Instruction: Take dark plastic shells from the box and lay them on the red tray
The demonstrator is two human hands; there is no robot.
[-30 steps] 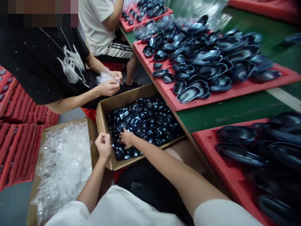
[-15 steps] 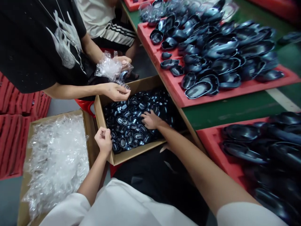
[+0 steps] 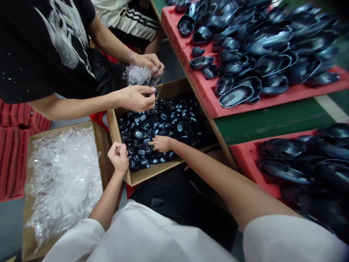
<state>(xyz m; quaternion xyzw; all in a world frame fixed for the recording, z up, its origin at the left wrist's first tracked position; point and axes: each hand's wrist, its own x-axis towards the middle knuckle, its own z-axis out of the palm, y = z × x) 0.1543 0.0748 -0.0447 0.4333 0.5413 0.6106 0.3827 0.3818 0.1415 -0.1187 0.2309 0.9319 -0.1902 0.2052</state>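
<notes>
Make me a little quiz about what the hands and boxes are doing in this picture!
1. True or false: the right hand reaches into the cardboard box of small dark plastic parts.
2. What fills the other cardboard box on the left? A) clear plastic bags B) red trays C) cloth
3. Fill in: the left hand is closed into a ____ above the box's edge.

Key: 1 true. 2 A. 3 fist; what it holds is too small to tell.
</notes>
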